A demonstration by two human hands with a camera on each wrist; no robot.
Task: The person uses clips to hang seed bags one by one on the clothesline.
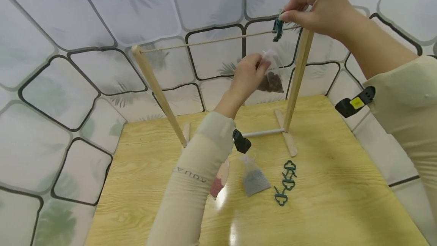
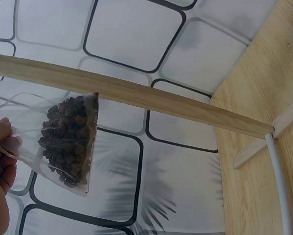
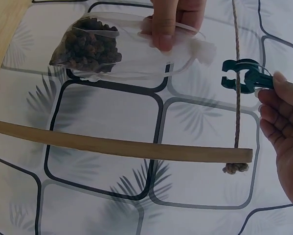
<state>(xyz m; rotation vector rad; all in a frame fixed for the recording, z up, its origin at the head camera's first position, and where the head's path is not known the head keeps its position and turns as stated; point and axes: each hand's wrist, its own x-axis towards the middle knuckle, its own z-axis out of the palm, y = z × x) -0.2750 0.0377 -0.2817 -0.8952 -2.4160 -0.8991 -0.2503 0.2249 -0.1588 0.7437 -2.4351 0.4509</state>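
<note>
My left hand [image 1: 248, 72] pinches the upper part of a see-through mesh sachet [image 1: 273, 82] filled with dark brown bits. It hangs below the string [image 1: 205, 42], near the right post. Up at the string's right end, my right hand [image 1: 319, 10] grips a dark green clothespin [image 1: 278, 29] by its handles, between thumb and fingers. The right wrist view shows the string crossing the clothespin [image 3: 249, 74] just behind its jaw tips. Seen from the left wrist, the sachet [image 2: 68, 139] is tilted sideways, its drawstring loop loose near my fingers.
Two wooden posts [image 1: 298, 79] on flat feet carry the string, with a white bar [image 1: 263, 133] joining them low down. On the wooden table [image 1: 327, 208] lie a sachet with grey filling [image 1: 255, 182], a pink one [image 1: 217, 186] partly behind my left sleeve, and several green clothespins [image 1: 288, 182].
</note>
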